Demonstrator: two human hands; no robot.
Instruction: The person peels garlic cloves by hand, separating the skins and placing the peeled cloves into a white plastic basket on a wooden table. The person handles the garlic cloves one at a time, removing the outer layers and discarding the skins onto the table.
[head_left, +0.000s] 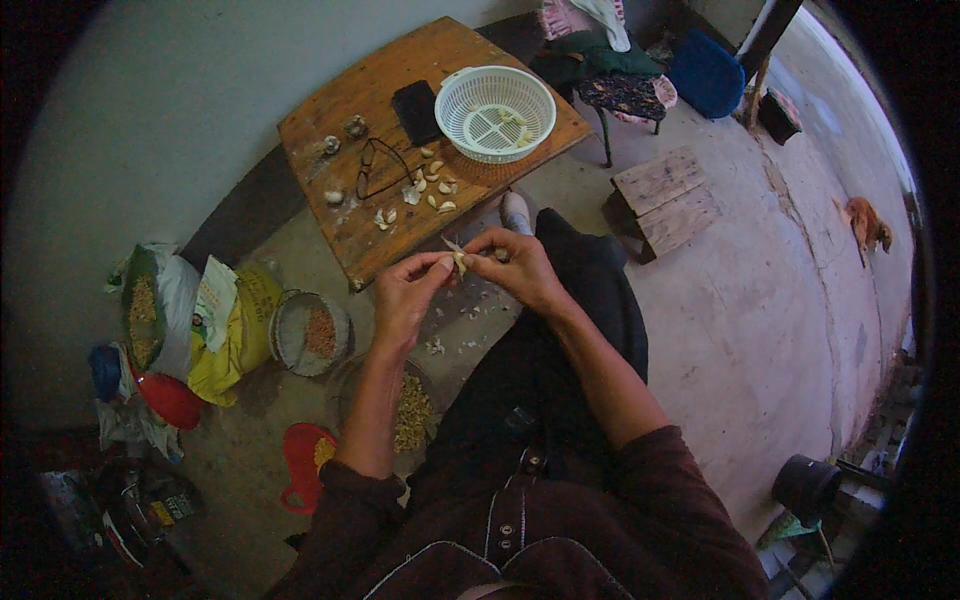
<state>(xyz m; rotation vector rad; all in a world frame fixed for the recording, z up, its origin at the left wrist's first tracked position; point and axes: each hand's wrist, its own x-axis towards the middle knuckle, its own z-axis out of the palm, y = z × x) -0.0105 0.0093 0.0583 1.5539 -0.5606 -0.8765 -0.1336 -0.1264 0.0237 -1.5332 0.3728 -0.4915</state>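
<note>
Between my left hand (411, 294) and my right hand (519, 268) is a garlic clove (460, 261), pinched by the fingertips of both over the near edge of a wooden table (315, 150). Thin papery skin sticks up from the clove. Loose garlic cloves (435, 184) lie scattered on the table beyond my hands, with garlic bulbs (355, 126) farther back at the left. A white plastic colander (495, 112) at the table's right side holds several pale cloves. A dark flat case (415, 112) and a pair of glasses (367, 169) lie left of it.
Garlic skins (435, 345) litter the floor. At left stand a yellow sack (255, 315), a bucket with reddish grains (304, 337) and a red scoop (304, 450). Right of the table are a low wooden stool (671, 199) and a cloth-covered chair (622, 94); a brown dog (866, 225) is farther right.
</note>
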